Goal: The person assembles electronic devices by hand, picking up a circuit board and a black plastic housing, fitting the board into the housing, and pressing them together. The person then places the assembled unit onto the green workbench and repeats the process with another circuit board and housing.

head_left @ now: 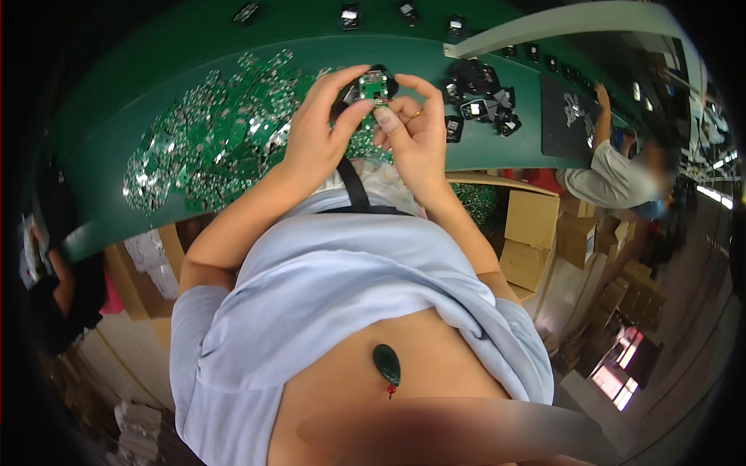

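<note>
Hands meet above the green workbench (497,147), both pinched onto one small green circuit board (374,85) that sits in a black housing (347,95). The left hand (318,136) closes on it from the left, thumb across the lower edge and fingers curled over the top. The right hand (416,128) grips it from the right with thumb and forefinger; a ring shows on one finger. The board is held just over the bench's near part, between two stocks of parts. To the left lies a wide heap of loose green circuit boards (210,140), spread over the bench top. To the right sits a smaller cluster of black housings (482,97), close to the right hand. Farther right along the bench, another person (614,175) in a light shirt leans over a dark mat (563,116). Cardboard boxes (532,229) stand under the bench.
</note>
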A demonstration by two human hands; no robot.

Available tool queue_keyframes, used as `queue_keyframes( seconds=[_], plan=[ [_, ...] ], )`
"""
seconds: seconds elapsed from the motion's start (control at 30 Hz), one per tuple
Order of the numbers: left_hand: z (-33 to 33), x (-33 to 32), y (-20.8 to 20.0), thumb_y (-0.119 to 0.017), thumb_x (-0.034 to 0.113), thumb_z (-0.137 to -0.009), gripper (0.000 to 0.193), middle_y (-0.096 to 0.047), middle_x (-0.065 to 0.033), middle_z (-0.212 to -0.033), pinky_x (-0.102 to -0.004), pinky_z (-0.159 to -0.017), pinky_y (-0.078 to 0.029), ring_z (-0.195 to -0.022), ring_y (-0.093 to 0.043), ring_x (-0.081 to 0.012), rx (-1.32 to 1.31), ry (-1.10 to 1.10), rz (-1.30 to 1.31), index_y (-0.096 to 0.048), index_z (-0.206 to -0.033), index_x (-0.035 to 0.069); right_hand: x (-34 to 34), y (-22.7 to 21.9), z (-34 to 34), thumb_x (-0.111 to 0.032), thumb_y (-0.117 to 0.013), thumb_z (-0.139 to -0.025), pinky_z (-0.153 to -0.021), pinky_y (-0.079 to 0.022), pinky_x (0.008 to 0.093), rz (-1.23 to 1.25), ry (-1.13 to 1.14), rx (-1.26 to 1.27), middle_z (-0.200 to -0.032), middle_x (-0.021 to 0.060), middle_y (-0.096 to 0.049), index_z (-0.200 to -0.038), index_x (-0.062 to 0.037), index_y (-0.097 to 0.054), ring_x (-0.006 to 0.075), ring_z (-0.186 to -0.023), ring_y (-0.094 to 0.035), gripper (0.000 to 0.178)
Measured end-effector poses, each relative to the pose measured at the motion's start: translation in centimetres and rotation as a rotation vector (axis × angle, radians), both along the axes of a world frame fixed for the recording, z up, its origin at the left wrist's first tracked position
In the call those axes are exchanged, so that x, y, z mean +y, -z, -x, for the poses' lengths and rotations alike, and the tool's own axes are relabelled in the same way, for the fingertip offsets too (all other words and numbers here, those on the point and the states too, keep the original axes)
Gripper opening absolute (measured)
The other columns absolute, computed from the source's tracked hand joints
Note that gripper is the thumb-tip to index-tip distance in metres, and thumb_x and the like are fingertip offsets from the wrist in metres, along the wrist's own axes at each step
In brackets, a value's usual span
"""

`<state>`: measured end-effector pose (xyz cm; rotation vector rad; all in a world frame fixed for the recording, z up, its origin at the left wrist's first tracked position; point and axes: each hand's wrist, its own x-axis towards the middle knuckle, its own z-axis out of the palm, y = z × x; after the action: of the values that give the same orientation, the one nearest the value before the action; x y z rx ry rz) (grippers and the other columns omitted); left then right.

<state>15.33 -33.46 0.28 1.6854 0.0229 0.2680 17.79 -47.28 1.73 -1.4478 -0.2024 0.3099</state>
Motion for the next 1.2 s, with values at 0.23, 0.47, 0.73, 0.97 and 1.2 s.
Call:
queue_keyframes(
  seconds=[0.23, 0.47, 0.73, 0.97, 1.2],
  plan=[
    [-0.9, 1.7, 1.7, -0.057, 0.009, -0.082, 0.032, -0.059, -0.0036, -0.100, -0.0254, -0.078, -0.044, -0.090, -0.056, -0.0119, 0.570, 0.343, 0.489, -0.053, -0.114, 0.003, -2.3, -0.5, 0.5, -0.005, -0.058, -0.081, -0.050, -0.041, 0.0214, 0.071, -0.192, 0.039, -0.074, 0.0028, -0.054, -0.116, -0.0074, -0.040, 0.0093, -0.057, -0.051, 0.039],
    [-1.2, 0.9, 1.1, -0.058, 0.000, -0.078, 0.030, -0.059, -0.0020, -0.095, -0.0230, -0.076, -0.044, -0.087, -0.055, -0.0097, 0.549, 0.320, 0.586, -0.055, -0.107, 0.004, -2.2, -0.7, 0.2, -0.011, -0.065, -0.072, -0.050, -0.044, 0.0274, 0.638, -0.031, -0.959, -0.076, -0.0002, -0.054, -0.097, -0.0151, -0.061, 0.0170, -0.062, -0.054, 0.026],
    [-1.4, -0.5, 0.3, -0.053, 0.012, -0.088, 0.023, -0.056, -0.0006, -0.097, -0.0237, -0.074, -0.046, -0.088, -0.054, -0.0075, 0.424, 0.202, 0.525, -0.050, -0.110, 0.005, -3.1, 0.6, -1.8, -0.003, -0.064, -0.063, -0.053, -0.045, 0.0304, 0.525, 0.037, -0.965, -0.074, 0.0021, -0.056, -0.078, -0.0114, -0.064, 0.0200, -0.066, -0.055, 0.017],
    [-1.0, 0.1, -0.5, -0.051, 0.019, -0.091, 0.035, -0.056, -0.0068, -0.104, -0.0282, -0.080, -0.048, -0.094, -0.054, -0.0123, 0.452, 0.225, 0.522, -0.044, -0.121, 0.002, -2.3, 1.1, -3.0, -0.002, -0.065, -0.068, -0.054, -0.045, 0.0310, 0.475, 0.124, -0.807, -0.073, 0.0047, -0.057, -0.075, -0.0070, -0.062, 0.0222, -0.065, -0.056, 0.009],
    [-1.9, 0.4, 0.1, -0.056, 0.018, -0.088, 0.035, -0.058, -0.0032, -0.103, -0.0235, -0.073, -0.047, -0.088, -0.055, -0.0086, 0.422, 0.184, 0.477, -0.047, -0.119, 0.004, -1.3, 1.3, -4.8, -0.002, -0.064, -0.066, -0.052, -0.044, 0.0311, 0.506, 0.035, -0.909, -0.072, 0.0040, -0.055, -0.077, -0.0076, -0.061, 0.0210, -0.065, -0.054, 0.013]
  ],
)
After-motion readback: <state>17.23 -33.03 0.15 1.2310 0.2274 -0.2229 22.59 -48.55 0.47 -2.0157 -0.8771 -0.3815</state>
